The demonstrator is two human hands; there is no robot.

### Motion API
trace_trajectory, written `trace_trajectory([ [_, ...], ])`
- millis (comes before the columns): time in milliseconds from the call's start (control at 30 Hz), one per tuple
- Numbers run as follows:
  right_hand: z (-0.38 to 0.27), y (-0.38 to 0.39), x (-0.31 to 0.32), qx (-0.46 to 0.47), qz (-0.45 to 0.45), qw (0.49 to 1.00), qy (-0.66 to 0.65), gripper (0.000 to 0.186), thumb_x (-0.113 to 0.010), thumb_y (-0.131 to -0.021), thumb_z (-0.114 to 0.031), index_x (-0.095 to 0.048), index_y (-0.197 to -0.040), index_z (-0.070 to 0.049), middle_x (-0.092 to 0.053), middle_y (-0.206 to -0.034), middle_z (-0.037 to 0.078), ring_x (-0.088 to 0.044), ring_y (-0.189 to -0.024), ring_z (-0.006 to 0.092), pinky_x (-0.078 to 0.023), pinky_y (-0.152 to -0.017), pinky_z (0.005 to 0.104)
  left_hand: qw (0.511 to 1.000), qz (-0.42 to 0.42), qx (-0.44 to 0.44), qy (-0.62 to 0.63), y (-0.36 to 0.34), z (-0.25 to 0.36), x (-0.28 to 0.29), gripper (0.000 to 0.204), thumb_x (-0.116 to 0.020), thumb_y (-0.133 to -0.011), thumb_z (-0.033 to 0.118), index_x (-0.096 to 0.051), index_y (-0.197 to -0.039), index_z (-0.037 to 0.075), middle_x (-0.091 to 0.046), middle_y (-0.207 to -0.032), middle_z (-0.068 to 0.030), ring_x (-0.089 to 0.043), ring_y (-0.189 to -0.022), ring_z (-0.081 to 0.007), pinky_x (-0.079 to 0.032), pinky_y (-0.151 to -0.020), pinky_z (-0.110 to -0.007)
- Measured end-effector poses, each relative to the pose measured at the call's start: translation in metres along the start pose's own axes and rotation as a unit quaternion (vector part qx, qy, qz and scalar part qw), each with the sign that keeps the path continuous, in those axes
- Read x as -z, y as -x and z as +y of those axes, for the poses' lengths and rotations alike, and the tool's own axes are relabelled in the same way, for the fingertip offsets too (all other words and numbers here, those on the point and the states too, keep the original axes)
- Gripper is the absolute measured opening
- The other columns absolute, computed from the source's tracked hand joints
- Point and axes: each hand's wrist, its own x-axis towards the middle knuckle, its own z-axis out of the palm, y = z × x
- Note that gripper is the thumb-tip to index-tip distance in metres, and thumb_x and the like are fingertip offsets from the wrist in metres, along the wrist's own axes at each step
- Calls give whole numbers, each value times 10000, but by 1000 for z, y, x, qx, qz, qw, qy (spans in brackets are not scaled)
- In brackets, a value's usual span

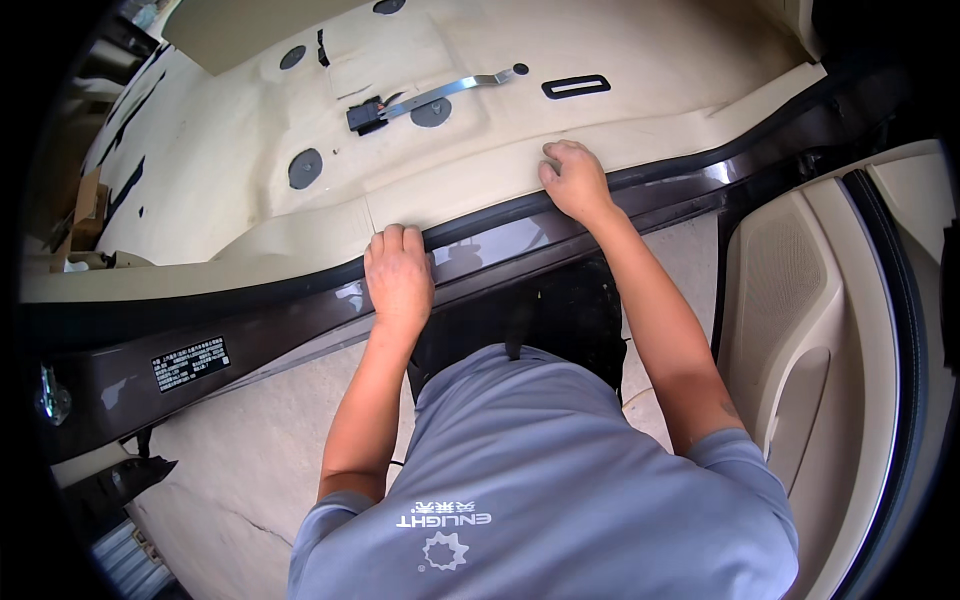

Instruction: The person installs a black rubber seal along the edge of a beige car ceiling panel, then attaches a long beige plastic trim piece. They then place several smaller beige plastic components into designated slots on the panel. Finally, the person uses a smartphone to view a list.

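Observation:
A long beige sill trim runs along a car's door opening, with a black rubber door seal along its near edge. My left hand reaches over the dark painted sill, its fingers pressed together and bent over the seal, close to a seam in the trim. Farther right, my right hand lies across the seal with curled fingers on the beige trim. Its fingertips are partly tucked under, so what they grip is hard to see. Neither hand carries a loose object.
Beyond the trim spreads beige floor carpet with round dark grey patches. A metal bracket with a black connector lies there, near a black-framed slot. The open door panel stands at right. A cardboard box is far left.

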Motion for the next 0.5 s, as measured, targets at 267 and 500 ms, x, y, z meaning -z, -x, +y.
trace_trajectory([
  [267,-32,-1,-14,38,-31,999,7,288,-664,-853,-139,-741,-1081,19,-720,-1061,217,-655,-1056,403,-516,-968,490,999,-48,-5,-24,-26,-12,-3,184,-700,-714,-3,-628,-878,41,-628,-954,-137,-620,-933,-320,-508,-777,-431],
  [500,-107,41,-22,124,-84,988,-47,202,-715,-857,-162,-705,-935,24,-669,-872,222,-637,-850,412,-516,-757,481,995,3,-29,96,-6,-27,-12,221,-676,-691,-25,-620,-885,63,-614,-943,-112,-595,-942,-328,-480,-826,-424],
])
